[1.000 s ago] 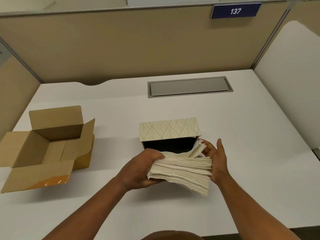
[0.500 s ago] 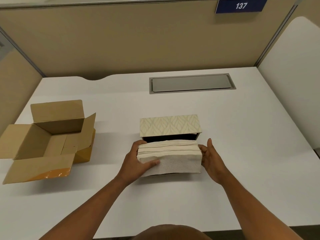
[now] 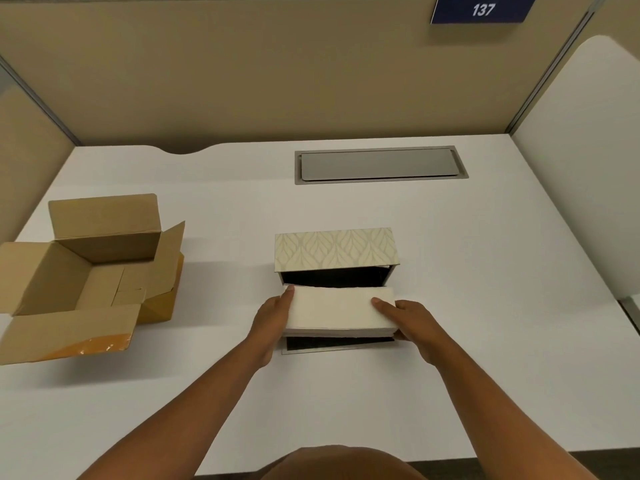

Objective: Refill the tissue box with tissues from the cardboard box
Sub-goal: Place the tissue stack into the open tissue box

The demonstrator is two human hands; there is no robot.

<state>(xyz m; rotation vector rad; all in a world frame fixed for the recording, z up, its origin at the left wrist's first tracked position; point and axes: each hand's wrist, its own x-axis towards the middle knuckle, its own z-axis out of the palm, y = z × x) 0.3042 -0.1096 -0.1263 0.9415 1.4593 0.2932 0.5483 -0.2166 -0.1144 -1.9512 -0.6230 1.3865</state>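
A cream stack of tissues (image 3: pixel 337 311) lies flat between both hands at the middle of the desk. My left hand (image 3: pixel 272 320) grips its left end and my right hand (image 3: pixel 410 323) grips its right end. The stack sits at the dark open side of the leaf-patterned tissue box (image 3: pixel 336 249), just in front of it. Under the stack a dark flat panel with a grey rim (image 3: pixel 337 344) lies on the desk. The brown cardboard box (image 3: pixel 90 268) stands open at the left, and no tissues show inside it.
The white desk (image 3: pixel 485 306) has a grey cable hatch (image 3: pixel 379 164) behind the tissue box. Beige partitions close the back and left; a white panel (image 3: pixel 588 168) stands at the right. A blue sign reads 137 (image 3: pixel 482 9).
The stack was fanned and tilted in my hands; it is now squared, turned flat and moved forward to the tissue box's open side.
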